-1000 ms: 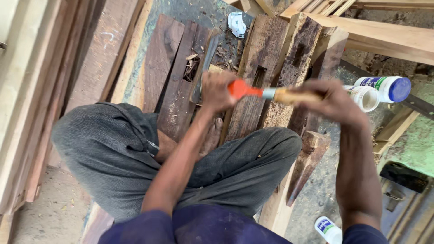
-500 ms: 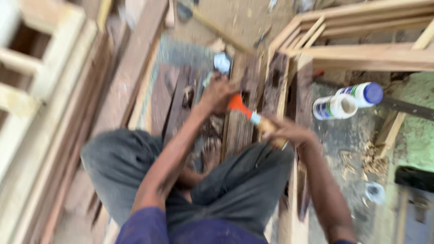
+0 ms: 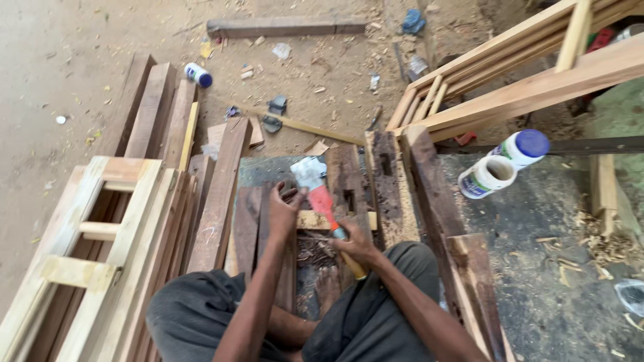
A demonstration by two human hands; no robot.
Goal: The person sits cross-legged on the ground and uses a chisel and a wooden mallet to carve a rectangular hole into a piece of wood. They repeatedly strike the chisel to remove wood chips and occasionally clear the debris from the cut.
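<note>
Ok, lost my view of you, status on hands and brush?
Right hand grips brush. Left hand on dark plank. Two glue bottles off right, clear.

Two hands work at one red-bladed brush (image 3: 327,208). Right of the brush lie two white glue bottles: one blue-capped (image 3: 522,147), one open (image 3: 486,177). A third bottle (image 3: 198,74) lies far above-left of the brush. One pale wooden frame (image 3: 80,255) lies left of it.

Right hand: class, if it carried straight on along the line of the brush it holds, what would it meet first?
Most likely the left hand, close ahead of the brush that the right hand holds, over the dark planks. Depth is hard to judge, so it might pass just beside it.
</note>
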